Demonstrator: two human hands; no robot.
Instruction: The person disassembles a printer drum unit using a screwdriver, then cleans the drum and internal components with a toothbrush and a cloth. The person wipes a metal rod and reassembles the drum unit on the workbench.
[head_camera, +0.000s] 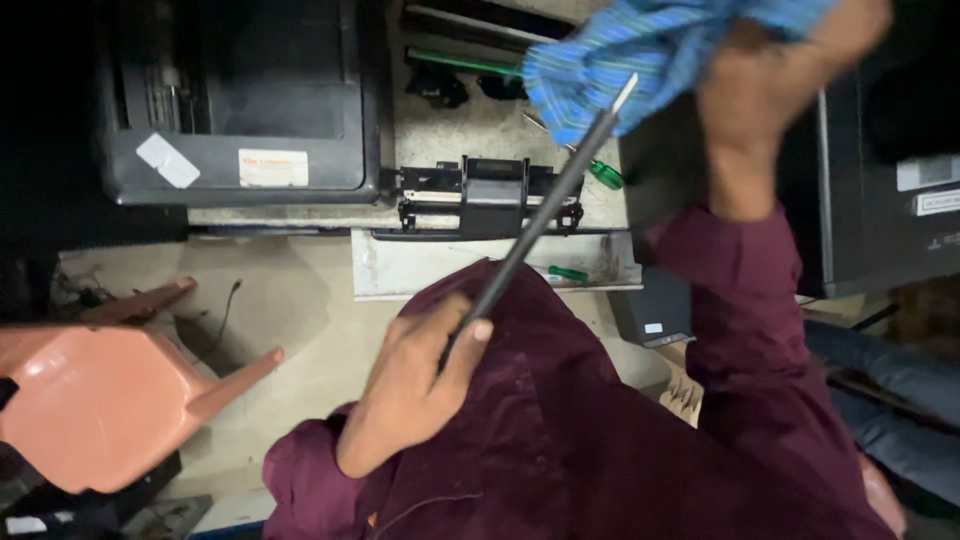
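Black and slim, the rod (545, 205) runs on a slant between my two hands. My left hand (415, 385) has its grip clenched round the rod's lower end, thumb laid along the shaft, down over the maroon shirt (560, 430). Up from that grip the rod climbs to its pale metal tip (625, 92), which pokes out right at the edge of the blue striped cloth (650, 45). My right hand (790, 70) has its grip bunched on that cloth, high up; the cloth hangs over the tip end of the rod and touches it. The hand is blurred, so I can't make out its fingers one by one.

Beyond the left grip, behind the rod, a black plastic part (490, 200) with a raised middle piece sits at the edge of the pale counter (480, 130). A green-handled screwdriver (600, 172) lies just under the cloth, and a second green tool (568, 272) rests on a grey tray (400, 270) below the black part. Far off to the side of my left grip stands a black printer (240, 95). Lower down on that side sits an orange plastic chair (95, 400). Past my right grip there is another dark machine (880, 180).
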